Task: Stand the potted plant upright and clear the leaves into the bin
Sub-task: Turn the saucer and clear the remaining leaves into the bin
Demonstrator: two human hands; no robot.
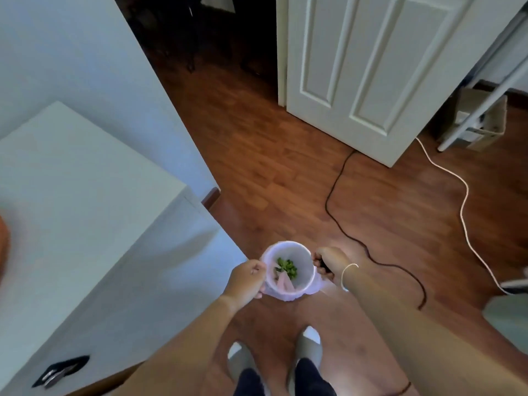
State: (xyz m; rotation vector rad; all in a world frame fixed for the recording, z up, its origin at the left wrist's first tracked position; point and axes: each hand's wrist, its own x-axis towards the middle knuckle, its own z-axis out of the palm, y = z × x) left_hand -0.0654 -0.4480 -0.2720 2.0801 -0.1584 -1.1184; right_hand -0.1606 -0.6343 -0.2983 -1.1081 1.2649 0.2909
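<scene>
A small round bin (300,251) lined with a pale pink bag sits low over the wooden floor in front of my feet. Green leaves (288,267) lie inside it, beside a pink scrap. My left hand (247,278) grips the bin's left rim. My right hand (328,262) holds the right rim, fingers curled around a dark part of it. An orange edge (4,244) shows at the far left border of the white table; I cannot tell whether it is the pot. No plant shows in the view.
A white table (85,201) fills the left side, with a dark flat object (61,370) near its front edge. A black cable (343,224) and a white cable (463,201) snake over the floor. A white door (371,75) stands open ahead, a cardboard box (483,121) beyond it.
</scene>
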